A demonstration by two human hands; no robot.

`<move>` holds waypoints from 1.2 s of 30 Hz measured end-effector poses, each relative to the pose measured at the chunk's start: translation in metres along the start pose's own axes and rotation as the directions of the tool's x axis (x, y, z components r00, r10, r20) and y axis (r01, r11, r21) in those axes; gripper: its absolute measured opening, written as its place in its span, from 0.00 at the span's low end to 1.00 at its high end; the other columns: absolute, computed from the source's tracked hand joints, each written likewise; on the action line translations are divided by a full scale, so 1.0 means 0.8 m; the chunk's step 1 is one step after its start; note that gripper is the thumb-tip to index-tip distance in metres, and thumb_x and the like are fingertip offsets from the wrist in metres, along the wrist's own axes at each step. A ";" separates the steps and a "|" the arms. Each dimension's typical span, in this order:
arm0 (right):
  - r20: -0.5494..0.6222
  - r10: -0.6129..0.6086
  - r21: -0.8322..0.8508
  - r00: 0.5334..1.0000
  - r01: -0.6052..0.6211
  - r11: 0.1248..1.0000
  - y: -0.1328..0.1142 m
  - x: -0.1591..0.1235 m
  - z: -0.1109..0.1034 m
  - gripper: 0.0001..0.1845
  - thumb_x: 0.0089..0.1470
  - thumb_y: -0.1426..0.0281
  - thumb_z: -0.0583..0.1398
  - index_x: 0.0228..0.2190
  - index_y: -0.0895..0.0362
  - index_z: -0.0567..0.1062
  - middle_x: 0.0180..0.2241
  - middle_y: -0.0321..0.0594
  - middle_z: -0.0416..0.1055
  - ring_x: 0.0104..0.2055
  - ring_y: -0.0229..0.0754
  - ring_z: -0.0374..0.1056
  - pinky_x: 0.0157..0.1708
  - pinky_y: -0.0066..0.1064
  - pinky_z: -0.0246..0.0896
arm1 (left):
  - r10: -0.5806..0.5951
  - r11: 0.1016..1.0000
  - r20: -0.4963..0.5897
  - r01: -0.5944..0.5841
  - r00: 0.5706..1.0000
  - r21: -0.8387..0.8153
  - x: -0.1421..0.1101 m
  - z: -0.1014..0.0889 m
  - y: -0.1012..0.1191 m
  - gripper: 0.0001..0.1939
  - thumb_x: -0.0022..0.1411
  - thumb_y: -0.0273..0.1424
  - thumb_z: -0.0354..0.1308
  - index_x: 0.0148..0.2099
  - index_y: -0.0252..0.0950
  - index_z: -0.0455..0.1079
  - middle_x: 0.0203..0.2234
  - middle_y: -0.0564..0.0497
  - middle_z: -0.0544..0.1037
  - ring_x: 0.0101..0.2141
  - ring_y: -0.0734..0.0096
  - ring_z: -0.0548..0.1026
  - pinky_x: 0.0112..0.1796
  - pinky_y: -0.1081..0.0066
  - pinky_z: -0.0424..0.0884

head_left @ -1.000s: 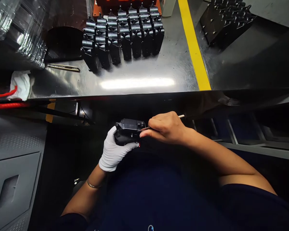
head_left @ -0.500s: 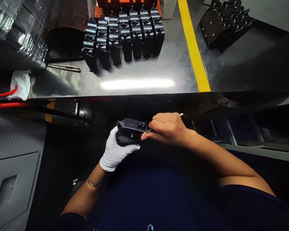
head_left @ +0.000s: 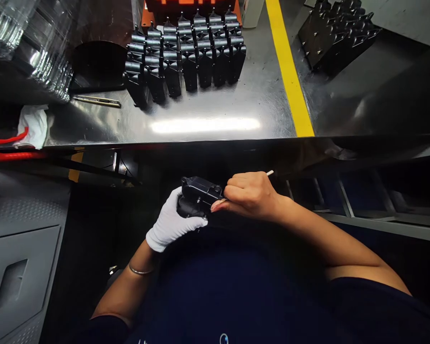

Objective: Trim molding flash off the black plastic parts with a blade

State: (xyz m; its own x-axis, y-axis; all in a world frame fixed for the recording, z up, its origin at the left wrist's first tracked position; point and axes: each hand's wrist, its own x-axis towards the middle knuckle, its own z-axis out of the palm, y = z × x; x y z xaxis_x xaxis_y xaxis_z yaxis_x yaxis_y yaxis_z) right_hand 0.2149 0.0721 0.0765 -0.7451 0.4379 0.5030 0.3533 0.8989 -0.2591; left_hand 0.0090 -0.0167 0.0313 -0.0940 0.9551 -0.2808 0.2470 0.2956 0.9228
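Note:
My left hand (head_left: 172, 220), in a white glove, is wrapped around a black molded plastic part (head_left: 201, 191) in front of my body. The part is tilted, its right end lower, with small shiny pins on its near side. My bare right hand (head_left: 251, 195) is closed on a thin tool, whose pale end (head_left: 270, 173) pokes out behind the knuckles. The thumb and fingertips meet the right end of the part, and the fingers hide most of the tool.
Across the metal bench (head_left: 200, 112) stand rows of similar black parts (head_left: 189, 59), with another group (head_left: 335, 38) beyond the yellow tape (head_left: 288, 67). A slim cutter (head_left: 97, 101), white cloth (head_left: 34, 125) and red handle (head_left: 10, 152) lie left. A grey cabinet (head_left: 19, 248) stands at lower left.
The black part has turned slightly, its right end dipping, and shifted a little right. The thin metal tip seen along its side before is now mostly hidden by the right hand's fingers.

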 end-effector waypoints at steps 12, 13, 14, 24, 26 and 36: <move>0.084 0.378 0.159 0.922 -0.387 0.908 -0.002 -0.010 0.004 0.23 0.65 0.62 0.50 0.22 0.59 0.72 0.20 0.36 0.69 0.22 0.32 0.62 0.24 0.25 0.49 | -0.006 0.988 -0.339 -0.047 0.941 -0.149 0.003 -0.010 -0.016 0.35 0.34 0.37 0.75 0.46 0.35 0.68 0.36 0.49 0.79 0.36 0.61 0.79 0.42 0.61 0.76; 0.091 0.384 0.149 0.919 -0.393 0.907 -0.003 -0.010 0.004 0.23 0.65 0.62 0.50 0.22 0.59 0.72 0.20 0.35 0.69 0.22 0.32 0.62 0.24 0.26 0.49 | 0.039 0.994 -0.356 -0.073 0.934 -0.084 0.003 -0.014 -0.019 0.33 0.35 0.36 0.75 0.45 0.35 0.69 0.36 0.49 0.79 0.36 0.61 0.79 0.42 0.61 0.76; 0.097 0.383 0.144 0.919 -0.394 0.908 -0.004 -0.011 0.005 0.23 0.64 0.62 0.50 0.22 0.59 0.72 0.20 0.35 0.69 0.22 0.32 0.62 0.24 0.26 0.48 | 0.092 0.994 -0.353 -0.107 0.931 -0.022 0.002 -0.016 -0.020 0.31 0.37 0.36 0.74 0.44 0.35 0.70 0.36 0.50 0.79 0.37 0.62 0.79 0.42 0.62 0.76; 0.227 0.374 0.114 0.899 -0.405 0.907 0.009 -0.012 0.020 0.24 0.64 0.59 0.49 0.23 0.58 0.72 0.21 0.36 0.69 0.24 0.33 0.62 0.25 0.27 0.45 | 0.438 0.897 -0.065 -0.431 0.897 0.098 -0.012 -0.022 -0.003 0.18 0.49 0.30 0.68 0.44 0.38 0.73 0.38 0.48 0.79 0.39 0.62 0.78 0.41 0.63 0.75; 0.269 0.366 0.243 0.891 -0.430 0.869 0.012 -0.012 0.015 0.24 0.65 0.59 0.48 0.23 0.59 0.71 0.21 0.35 0.67 0.23 0.32 0.61 0.25 0.26 0.46 | 0.517 0.852 -0.057 -0.506 0.854 0.136 -0.012 -0.024 0.000 0.17 0.50 0.27 0.66 0.45 0.39 0.73 0.39 0.47 0.79 0.40 0.60 0.77 0.42 0.61 0.75; 0.358 0.151 0.607 0.921 -0.353 0.712 0.002 -0.010 -0.006 0.28 0.64 0.61 0.52 0.15 0.57 0.53 0.16 0.27 0.46 0.17 0.28 0.44 0.19 0.24 0.40 | 0.586 0.803 -0.036 -0.574 0.810 0.161 -0.004 -0.021 0.000 0.18 0.51 0.23 0.65 0.46 0.40 0.72 0.37 0.46 0.79 0.39 0.63 0.77 0.41 0.62 0.74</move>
State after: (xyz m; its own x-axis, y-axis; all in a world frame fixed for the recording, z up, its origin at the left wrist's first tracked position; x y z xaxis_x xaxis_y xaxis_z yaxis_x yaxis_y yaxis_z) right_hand 0.2238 0.0699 0.0763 -0.8356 0.5340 0.1289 0.1711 0.4760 -0.8626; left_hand -0.0072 -0.0203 0.0365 0.0339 0.9458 0.3229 0.4073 -0.3081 0.8598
